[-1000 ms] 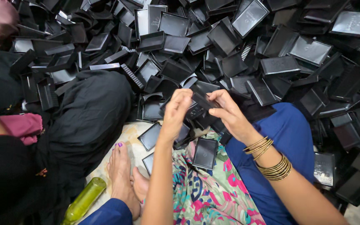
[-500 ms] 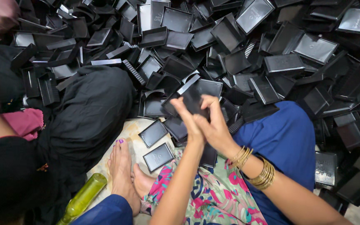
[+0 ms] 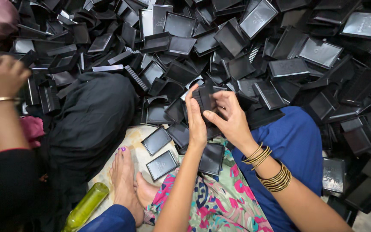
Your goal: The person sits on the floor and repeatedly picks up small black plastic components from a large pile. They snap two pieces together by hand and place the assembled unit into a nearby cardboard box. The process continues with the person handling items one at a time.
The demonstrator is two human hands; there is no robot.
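1. While both hands meet over the lap, the left hand (image 3: 197, 122) stands edge-up, fingers straight and pressed against a small black tray (image 3: 205, 98); the right hand (image 3: 230, 120) pinches the same tray from the other side, thumb toward the left palm.
2. Tray sits between the two hands, above the knees, just in front of the big tray pile (image 3: 245, 47).
3. Loose trays (image 3: 162, 164) lie by the foot (image 3: 123, 180); a green bottle (image 3: 85, 206) lies near.
4. Risk, judged: the thin tray could slip from the fingertip pinch and vanish among identical ones.
5. Risk: the sloped pile may slide onto the lap if nudged.
6. Another person's hand (image 3: 1, 75) is at left, well apart.
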